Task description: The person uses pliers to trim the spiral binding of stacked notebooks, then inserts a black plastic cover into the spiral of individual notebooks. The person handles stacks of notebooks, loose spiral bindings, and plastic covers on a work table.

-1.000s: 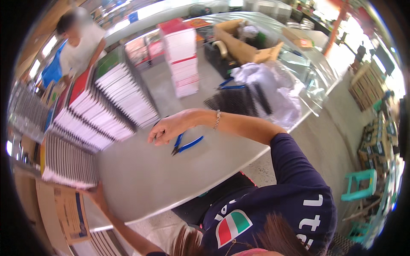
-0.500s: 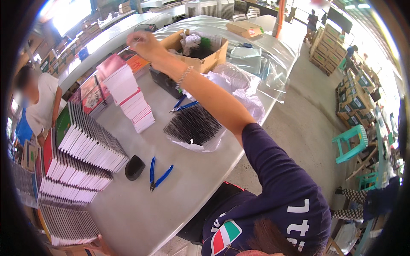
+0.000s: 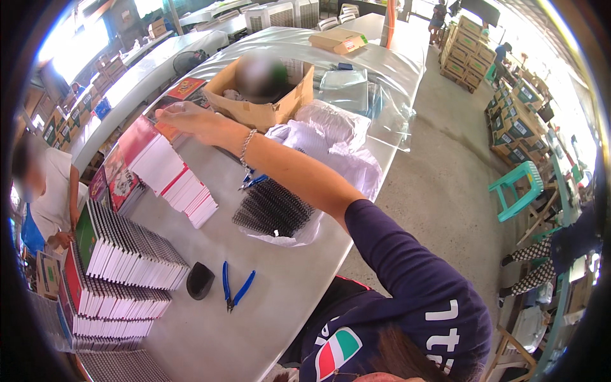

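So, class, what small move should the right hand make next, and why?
Probably bring the right hand onto the tall paper stack and grip its pink top sheet: the hand appears right beside that sheet, and nothing shows in its grasp.

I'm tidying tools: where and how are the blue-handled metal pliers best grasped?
Probably around both blue handles, from above, at their far end: they lie spread in a V opening toward the picture's top, dark metal tip below.
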